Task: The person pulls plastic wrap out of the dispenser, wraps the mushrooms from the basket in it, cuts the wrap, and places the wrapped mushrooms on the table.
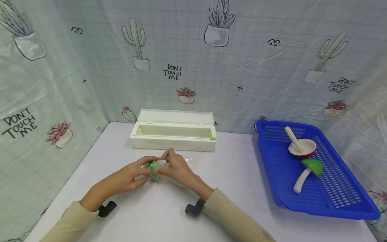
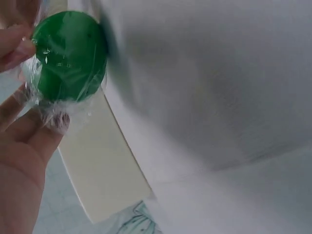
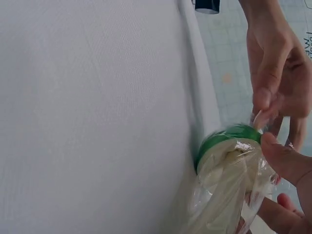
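Between the two hands is a ladle with a green outside and cream inside, wrapped in crinkled clear plastic film. The round green back of its bowl faces the left wrist camera. My left hand holds the wrapped bowl from the left, its fingers curved at the rim and the film edge. From the right, my right hand holds the same ladle, thumb on the bowl's rim and fingers pinching up film. The handle side runs rightward beneath the right hand, partly hidden.
Behind the hands stands a long white box, lid raised, with a green slider. On the right, a blue basket holds a red-and-cream ladle and a green-and-cream ladle. A patterned curtain encloses the table.
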Tool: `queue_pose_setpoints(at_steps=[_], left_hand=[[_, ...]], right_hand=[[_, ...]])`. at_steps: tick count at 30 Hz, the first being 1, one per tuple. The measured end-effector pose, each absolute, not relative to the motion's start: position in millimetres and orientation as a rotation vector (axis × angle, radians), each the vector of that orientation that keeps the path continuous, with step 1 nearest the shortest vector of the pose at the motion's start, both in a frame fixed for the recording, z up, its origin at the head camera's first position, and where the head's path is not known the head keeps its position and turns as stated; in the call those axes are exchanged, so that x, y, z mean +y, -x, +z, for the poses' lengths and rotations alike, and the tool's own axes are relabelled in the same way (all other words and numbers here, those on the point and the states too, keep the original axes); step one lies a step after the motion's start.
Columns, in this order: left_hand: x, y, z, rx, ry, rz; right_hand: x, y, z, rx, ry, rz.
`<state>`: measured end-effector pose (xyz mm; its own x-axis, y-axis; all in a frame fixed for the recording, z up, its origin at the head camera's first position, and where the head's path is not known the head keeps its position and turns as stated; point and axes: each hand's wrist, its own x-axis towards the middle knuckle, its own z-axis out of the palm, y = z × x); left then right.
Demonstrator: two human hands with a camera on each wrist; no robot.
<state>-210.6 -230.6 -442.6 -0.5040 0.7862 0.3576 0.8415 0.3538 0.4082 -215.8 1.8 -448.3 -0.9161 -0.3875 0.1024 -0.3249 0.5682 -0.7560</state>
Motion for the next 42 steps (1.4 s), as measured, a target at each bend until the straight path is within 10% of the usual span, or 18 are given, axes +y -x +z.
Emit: queue_pose_setpoints(at_steps=[24, 42], left_hand=[[-198.1, 208.4, -427.3, -2.571, 1.300, -0.531], [-173.2, 228.8, -424.1, -2.867, 1.064, -0.516]], right_hand=[[92.8, 282.5, -407.9, 3.074, 1.218, -0.298], [74.0, 216.0, -378.7, 3.006, 1.339, -0.481]])
